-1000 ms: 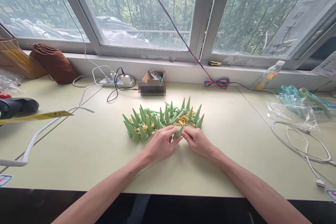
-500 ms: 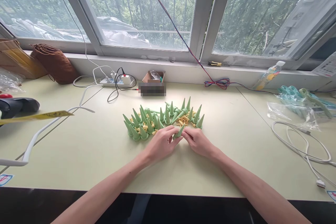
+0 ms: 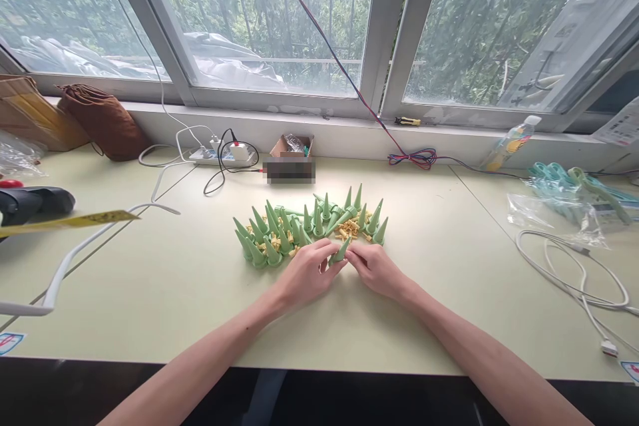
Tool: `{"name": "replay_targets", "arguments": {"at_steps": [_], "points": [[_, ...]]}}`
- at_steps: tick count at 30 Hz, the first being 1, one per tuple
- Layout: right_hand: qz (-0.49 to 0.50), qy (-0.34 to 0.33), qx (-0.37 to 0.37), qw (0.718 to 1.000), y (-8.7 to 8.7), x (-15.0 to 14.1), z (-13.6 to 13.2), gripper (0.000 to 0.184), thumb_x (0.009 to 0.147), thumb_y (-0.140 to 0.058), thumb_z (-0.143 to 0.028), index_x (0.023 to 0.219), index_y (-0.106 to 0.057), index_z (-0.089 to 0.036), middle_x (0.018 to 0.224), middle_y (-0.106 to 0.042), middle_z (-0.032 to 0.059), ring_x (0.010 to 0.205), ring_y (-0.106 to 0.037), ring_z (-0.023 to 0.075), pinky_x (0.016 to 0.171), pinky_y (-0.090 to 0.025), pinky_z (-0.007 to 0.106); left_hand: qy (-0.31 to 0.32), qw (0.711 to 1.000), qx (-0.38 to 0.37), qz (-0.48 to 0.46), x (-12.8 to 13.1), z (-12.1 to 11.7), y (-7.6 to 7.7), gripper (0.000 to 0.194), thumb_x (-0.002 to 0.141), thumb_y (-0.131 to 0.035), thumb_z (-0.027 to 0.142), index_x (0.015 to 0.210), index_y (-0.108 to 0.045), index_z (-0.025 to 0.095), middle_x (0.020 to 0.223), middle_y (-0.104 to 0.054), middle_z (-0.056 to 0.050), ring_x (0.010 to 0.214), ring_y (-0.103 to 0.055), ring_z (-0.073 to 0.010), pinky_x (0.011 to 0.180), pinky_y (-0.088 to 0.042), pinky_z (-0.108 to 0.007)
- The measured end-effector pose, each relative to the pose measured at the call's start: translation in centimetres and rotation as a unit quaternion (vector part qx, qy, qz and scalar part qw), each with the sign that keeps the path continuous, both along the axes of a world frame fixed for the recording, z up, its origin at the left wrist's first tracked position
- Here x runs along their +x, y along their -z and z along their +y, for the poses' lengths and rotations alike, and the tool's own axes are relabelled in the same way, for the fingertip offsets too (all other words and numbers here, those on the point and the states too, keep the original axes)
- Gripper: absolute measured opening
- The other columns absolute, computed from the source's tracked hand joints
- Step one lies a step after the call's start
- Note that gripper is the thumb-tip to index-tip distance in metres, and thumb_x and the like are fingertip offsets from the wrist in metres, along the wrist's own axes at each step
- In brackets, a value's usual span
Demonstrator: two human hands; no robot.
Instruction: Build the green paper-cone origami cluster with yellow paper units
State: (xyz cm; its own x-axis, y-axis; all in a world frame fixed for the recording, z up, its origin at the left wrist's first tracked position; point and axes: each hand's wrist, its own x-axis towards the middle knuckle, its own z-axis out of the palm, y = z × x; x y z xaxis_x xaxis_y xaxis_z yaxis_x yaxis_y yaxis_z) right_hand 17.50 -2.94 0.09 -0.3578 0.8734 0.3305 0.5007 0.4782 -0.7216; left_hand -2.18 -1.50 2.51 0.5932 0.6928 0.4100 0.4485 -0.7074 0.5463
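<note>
My left hand (image 3: 310, 267) grips a green plastic spike (image 3: 341, 251), its pointed end tilted up and to the right between thumb and fingers. Against the spike's right side, my right hand (image 3: 375, 269) is closed in a pinch; whatever lies between its fingertips is too small and covered to make out. Just beyond both hands stand several more green spikes (image 3: 273, 254), mostly points up, with a few lying on their sides. Small yellow pieces (image 3: 348, 229) lie in a loose heap by the right hand, and more yellow bits (image 3: 274, 241) are scattered among the spikes on the left.
Behind the spikes are a small open carton (image 3: 293, 144) and a power strip (image 3: 223, 157) with plugs and cables. White cable (image 3: 574, 279) and bagged teal parts (image 3: 559, 190) lie at right, near a bottle (image 3: 514, 143). A brown pouch (image 3: 102, 121) sits at far left.
</note>
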Motion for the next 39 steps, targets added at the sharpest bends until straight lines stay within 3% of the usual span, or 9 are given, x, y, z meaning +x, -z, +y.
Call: {"name": "replay_targets", "arguments": {"at_steps": [39], "points": [[-0.007,0.000,0.005,1.000,-0.04,-0.01,-0.06,0.035,0.102,-0.039,-0.031,0.069,-0.040,-0.021,0.061,-0.044,-0.0031,0.054,-0.039,0.0121,0.054,-0.031,0.027,-0.010,1.000,-0.001,0.012,-0.03,0.05,0.10,0.023,0.094,-0.058,0.027,0.073,-0.051,0.018,0.073,-0.055,0.002,0.057,-0.048,-0.0098,0.054,-0.038,-0.023]]}}
